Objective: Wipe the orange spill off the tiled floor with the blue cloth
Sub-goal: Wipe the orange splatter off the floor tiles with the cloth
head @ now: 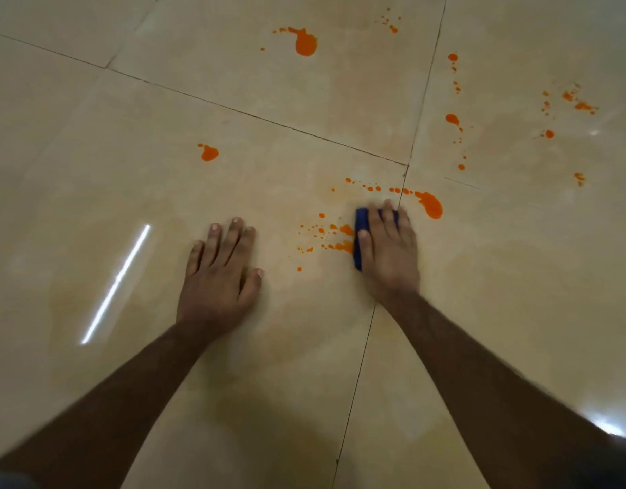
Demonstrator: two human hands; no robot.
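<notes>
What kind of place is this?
Probably an indoor room, though which one is unclear: a glossy beige tiled floor with dark grout lines and a ceiling light's reflection.

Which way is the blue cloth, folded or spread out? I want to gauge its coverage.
Cannot tell: the right hand covers most of the blue cloth; only a narrow strip shows.
</notes>
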